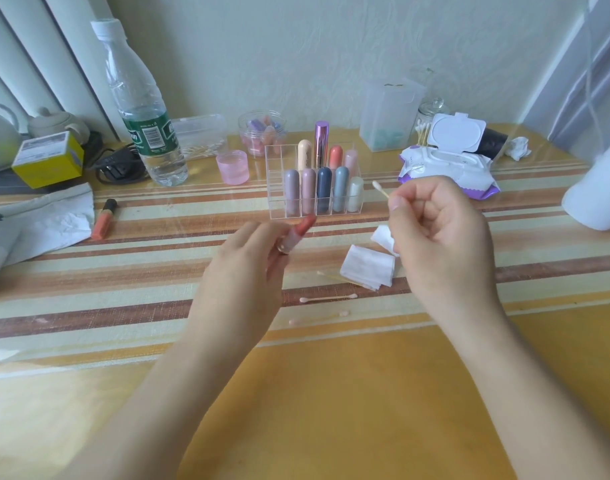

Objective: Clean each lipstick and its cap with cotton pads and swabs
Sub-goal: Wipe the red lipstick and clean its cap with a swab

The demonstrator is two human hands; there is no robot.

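Observation:
My left hand [242,258] grips an uncapped pink lipstick [298,233], its reddish bullet pointing up and right. My right hand [438,233] pinches a cotton swab [382,189] between thumb and finger, white tip up and to the left, a short gap from the lipstick. White cotton pads [367,266] lie on the table between my hands, with two used swabs [327,298] just in front of them. A clear organiser [275,174] behind holds several capped lipsticks. I see no loose cap.
A water bottle [144,109], a pink jar [232,167] and a yellow box [47,159] stand at the back left. A lip gloss tube [104,219] lies by crumpled paper. An open wipes pack [449,164] and a swab jar [430,121] sit at the back right, a white cup [598,188] at the far right.

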